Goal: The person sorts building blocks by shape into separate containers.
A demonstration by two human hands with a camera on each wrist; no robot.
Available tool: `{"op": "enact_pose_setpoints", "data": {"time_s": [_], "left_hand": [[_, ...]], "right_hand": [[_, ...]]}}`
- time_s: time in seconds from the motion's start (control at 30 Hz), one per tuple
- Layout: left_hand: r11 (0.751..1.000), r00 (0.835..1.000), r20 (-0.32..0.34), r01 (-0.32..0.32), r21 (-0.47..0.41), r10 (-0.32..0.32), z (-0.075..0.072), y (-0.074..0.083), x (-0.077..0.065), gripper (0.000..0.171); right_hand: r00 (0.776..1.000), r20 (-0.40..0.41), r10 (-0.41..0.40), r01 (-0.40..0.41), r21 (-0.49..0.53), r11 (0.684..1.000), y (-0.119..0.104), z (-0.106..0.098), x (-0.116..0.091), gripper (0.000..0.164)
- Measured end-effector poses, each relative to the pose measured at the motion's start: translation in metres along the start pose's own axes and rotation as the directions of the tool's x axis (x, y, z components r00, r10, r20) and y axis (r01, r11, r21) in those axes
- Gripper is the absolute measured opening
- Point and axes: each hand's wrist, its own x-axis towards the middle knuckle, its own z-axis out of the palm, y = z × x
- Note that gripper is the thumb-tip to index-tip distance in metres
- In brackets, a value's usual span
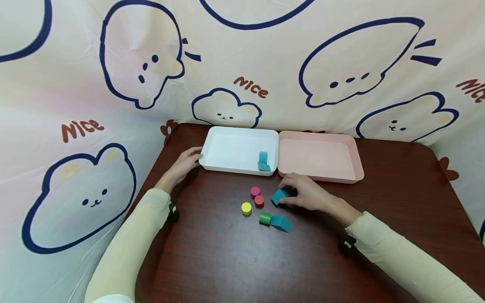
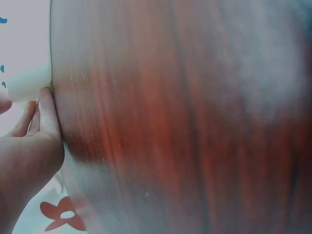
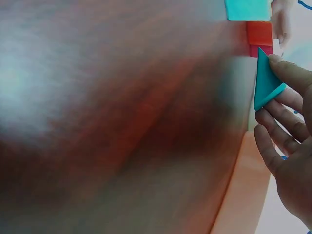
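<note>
My right hand (image 1: 308, 194) pinches a teal triangular block (image 1: 279, 196) between thumb and fingers, just in front of where the two trays meet. In the right wrist view the block's (image 3: 267, 80) triangular end shows clearly. My left hand (image 1: 183, 163) touches the left end of a white tray (image 1: 236, 149), its fingers fairly straight against the wall. Inside that tray, at the front right corner, are teal blocks (image 1: 263, 156). Below the right hand another teal block (image 1: 281, 223) lies beside a green cylinder (image 1: 265, 219).
A pink tray (image 1: 320, 155) adjoins the white one on the right. On the dark wooden table (image 1: 212, 261) lie a pink cylinder (image 1: 255, 192), a red cylinder (image 1: 259, 201) and a yellow cylinder (image 1: 246, 208). A patterned curtain (image 1: 280, 63) hangs behind the table.
</note>
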Motion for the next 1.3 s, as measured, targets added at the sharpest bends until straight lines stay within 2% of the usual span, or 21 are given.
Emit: {"op": "enact_pose_setpoints", "data": {"time_s": [0.47,0.83,1.3], "left_hand": [[1.0,1.0,-0.004,0.005,0.008,-0.005,0.0,-0.002,0.002,0.055],[1.0,1.0,-0.001,0.006,0.008,-0.006,0.002,-0.002,0.002,0.054],[1.0,1.0,0.002,0.009,0.014,-0.009,0.001,0.0,0.001,0.056]], "right_hand": [[0.998,-0.06,0.028,-0.025,0.049,0.998,-0.008,-0.026,0.033,0.039],[0.995,-0.091,0.041,-0.039,0.017,0.999,-0.012,-0.036,0.058,0.039],[0.987,-0.126,0.104,-0.106,-0.006,0.994,0.005,-0.044,0.08,0.036]]}}
